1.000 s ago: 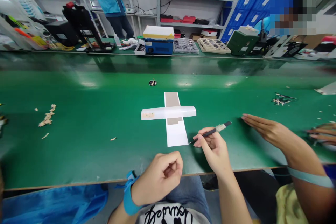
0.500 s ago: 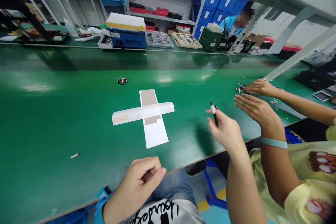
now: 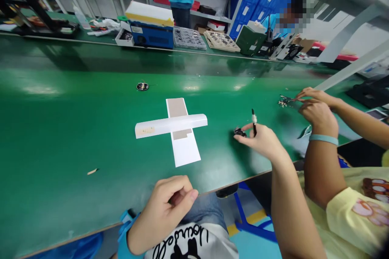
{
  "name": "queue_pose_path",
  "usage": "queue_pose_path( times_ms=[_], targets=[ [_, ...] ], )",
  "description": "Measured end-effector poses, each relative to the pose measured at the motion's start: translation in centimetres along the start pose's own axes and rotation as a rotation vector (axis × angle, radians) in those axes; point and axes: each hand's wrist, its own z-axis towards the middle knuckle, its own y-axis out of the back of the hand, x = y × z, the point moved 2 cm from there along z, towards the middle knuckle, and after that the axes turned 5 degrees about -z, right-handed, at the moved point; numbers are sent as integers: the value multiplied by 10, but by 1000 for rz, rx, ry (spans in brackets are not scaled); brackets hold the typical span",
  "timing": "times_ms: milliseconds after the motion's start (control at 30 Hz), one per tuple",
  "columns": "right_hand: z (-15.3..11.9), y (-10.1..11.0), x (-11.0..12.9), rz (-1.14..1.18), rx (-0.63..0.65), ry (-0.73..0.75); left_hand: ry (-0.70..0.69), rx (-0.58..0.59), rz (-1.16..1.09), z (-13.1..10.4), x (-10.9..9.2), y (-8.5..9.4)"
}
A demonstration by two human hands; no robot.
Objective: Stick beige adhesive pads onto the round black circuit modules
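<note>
My left hand [image 3: 170, 206] rests loosely curled at the table's front edge, with nothing visible in its fingers. My right hand [image 3: 263, 141] pinches a small round black part [image 3: 240, 132] at the tabletop between thumb and fingertip. The same hand keeps a thin black pen-like tool [image 3: 254, 119] with a white band upright between its fingers; its exact kind is unclear. Left of that hand, a curled white strip [image 3: 158, 126] lies across a white sheet with grey patches [image 3: 187, 151]. Farther back sits a round black disc-like part [image 3: 142, 86] with a thin wire.
A co-worker's hands [image 3: 317, 105] on the right handle a cluster of small parts [image 3: 284, 101]. A small beige sliver [image 3: 92, 172] lies at the left. Along the back stand a blue box [image 3: 152, 34], parts trays [image 3: 190, 39] and a green box [image 3: 251, 41].
My right hand has lowered to the table, and the round black part now shows between its fingertips. The left hand stays curled. Behind the bench, a person in blue has shifted right.
</note>
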Motion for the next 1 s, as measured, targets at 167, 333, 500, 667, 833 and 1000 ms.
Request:
queue_pose_path(
  times_ms=[167,333,500,667,833,1000],
  targets=[
    [-76,-27,104,18,107,409,-2,-313,65,-2,-5,7],
    [-108,-35,137,-59,127,446,97,-324,441,8,-10,24],
    [-78,3,107,520,286,666,63,-102,723,30,-11,26],
    [-13,-14,113,1234,285,535,106,-36,787,48,-11,14],
    [14,-59,121,1303,351,444,112,-67,790,52,-11,13],
    [9,-63,114,1314,346,392,108,-65,775,52,-11,14]
  ],
)
